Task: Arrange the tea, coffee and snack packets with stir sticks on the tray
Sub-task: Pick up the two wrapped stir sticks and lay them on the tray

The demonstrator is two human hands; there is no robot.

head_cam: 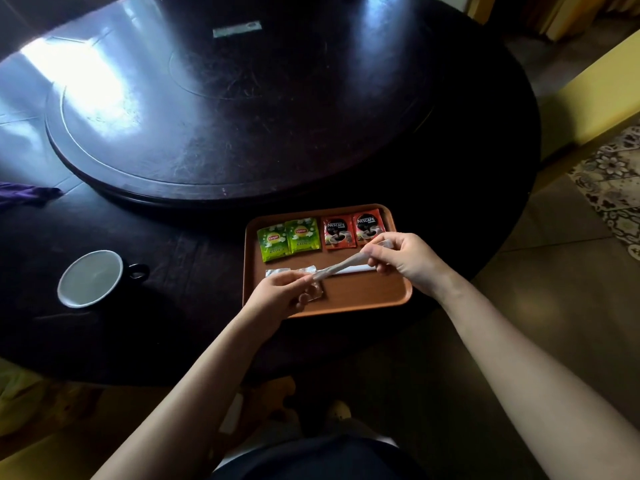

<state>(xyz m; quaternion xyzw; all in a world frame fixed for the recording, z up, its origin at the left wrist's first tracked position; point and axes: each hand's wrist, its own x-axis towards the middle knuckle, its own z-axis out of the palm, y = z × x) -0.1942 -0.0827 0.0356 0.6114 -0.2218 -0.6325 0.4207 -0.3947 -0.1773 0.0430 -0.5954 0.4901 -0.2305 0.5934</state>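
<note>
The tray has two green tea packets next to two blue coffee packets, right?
Not quite. The head view shows the tray with two green tea packets, but the two coffee packets beside them are red, not blue.

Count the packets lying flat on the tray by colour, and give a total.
Green tea packets: 2
Red coffee packets: 2
Clear or white wrapped packets: at least 2, partly hidden by the hands
Total: at least 6
</note>
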